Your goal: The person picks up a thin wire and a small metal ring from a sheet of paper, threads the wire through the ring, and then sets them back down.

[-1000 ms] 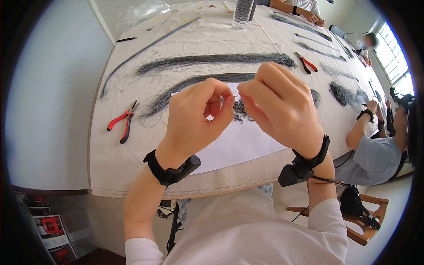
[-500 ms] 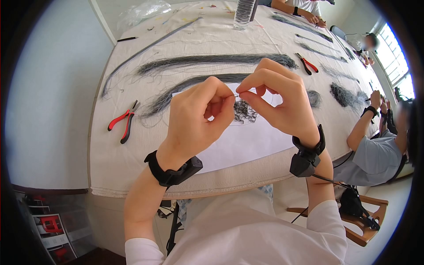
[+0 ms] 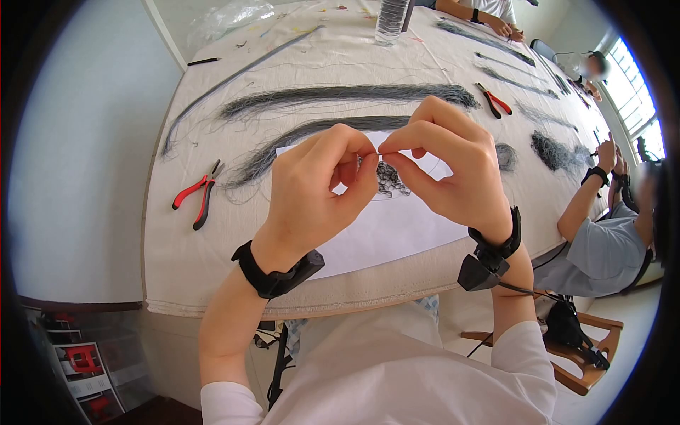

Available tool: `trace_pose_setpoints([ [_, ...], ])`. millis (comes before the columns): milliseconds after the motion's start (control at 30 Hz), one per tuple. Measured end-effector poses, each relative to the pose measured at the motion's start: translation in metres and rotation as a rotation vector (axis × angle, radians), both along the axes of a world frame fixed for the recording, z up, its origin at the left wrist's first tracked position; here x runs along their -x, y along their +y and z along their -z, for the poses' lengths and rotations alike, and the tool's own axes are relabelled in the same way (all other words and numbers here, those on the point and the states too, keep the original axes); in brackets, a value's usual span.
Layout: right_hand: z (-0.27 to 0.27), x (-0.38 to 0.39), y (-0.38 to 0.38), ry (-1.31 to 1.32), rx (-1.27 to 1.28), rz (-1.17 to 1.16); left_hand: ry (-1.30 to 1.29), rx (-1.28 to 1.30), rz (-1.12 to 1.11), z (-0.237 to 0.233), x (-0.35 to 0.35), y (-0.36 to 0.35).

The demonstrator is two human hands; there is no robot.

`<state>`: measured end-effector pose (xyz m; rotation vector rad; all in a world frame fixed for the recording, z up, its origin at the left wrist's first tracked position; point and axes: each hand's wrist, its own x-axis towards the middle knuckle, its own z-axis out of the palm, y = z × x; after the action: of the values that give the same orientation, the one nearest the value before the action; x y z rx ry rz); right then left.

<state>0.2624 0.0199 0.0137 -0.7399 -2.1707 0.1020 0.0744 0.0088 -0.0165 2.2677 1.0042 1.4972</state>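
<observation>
My left hand [image 3: 315, 177] and my right hand [image 3: 453, 166] meet over a white sheet of paper [image 3: 397, 230], each with thumb and forefinger pinched. Between the fingertips runs a thin dark wire [image 3: 380, 154], mostly hidden by the fingers. Just beneath them on the paper lies a pile of small curled dark wire pieces [image 3: 392, 183], partly covered by my right hand. Behind my hands a bundle of grey wire strands [image 3: 283, 142] stretches across the table, its right part hidden. Both wrists wear black straps with a small box.
Red-handled pliers [image 3: 205, 195] lie at the left, and another pair of pliers [image 3: 494, 100] at the right. A longer wire bundle [image 3: 347, 95] lies further back, near a clear bottle [image 3: 390, 23]. Co-workers sit along the right side, one in a light blue sleeve [image 3: 598, 244].
My right hand has shifted slightly, and its fingertips are now closer to those of my left hand. The left hand stays almost still.
</observation>
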Motion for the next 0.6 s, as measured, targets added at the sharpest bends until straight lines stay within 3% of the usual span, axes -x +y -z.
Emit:
trace_pose_setpoints([
  [433,0.0011,-0.0015,0.0026,0.014,0.037,-0.011,0.000,-0.069,0.010,0.0005,-0.0013,0.0001],
  [600,0.0036,-0.0009,0.0008,-0.023,-0.093,0.015,-0.023,-0.041,0.013,0.0013,-0.0017,-0.0007],
])
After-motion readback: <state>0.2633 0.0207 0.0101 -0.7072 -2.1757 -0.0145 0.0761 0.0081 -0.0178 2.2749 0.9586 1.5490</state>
